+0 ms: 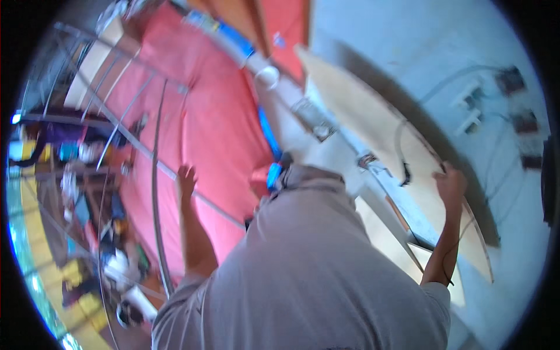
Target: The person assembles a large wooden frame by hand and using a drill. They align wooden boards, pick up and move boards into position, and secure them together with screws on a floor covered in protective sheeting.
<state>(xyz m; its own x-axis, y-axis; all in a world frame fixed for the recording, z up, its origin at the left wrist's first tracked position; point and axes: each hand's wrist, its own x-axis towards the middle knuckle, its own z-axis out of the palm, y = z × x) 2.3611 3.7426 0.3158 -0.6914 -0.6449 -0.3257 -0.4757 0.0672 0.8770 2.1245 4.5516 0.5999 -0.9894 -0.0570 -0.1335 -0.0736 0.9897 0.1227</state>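
The largest thing before me is the person's grey-brown shirt (315,268), filling the near middle, with a bare forearm reaching out on each side. Next comes the red cover (216,122), spread over the left and running to the far side, somewhat creased. On the right is a pale blue surface (396,29); whether it is floor or wall I cannot tell. Along it, slanting from far middle to near right, stands the board (379,122), thin and light wooden, with a dark shadow behind its edge. A metal frame (140,147) crosses the left part of the red cover, and left of that is a crowded heap of clutter (87,192), too blurred to sort out. A blue strip (233,42) runs along the far right edge of the cover. Of the hands, the right hand (452,185) has its fingers curled over the outer edge of the board; the left hand (185,179) is raised beside a bar of the frame, fingers loosely spread, though I cannot tell if it touches. Smaller still are dark boxes (523,121) at the far right, and a black-ended cord (406,176) against the board.
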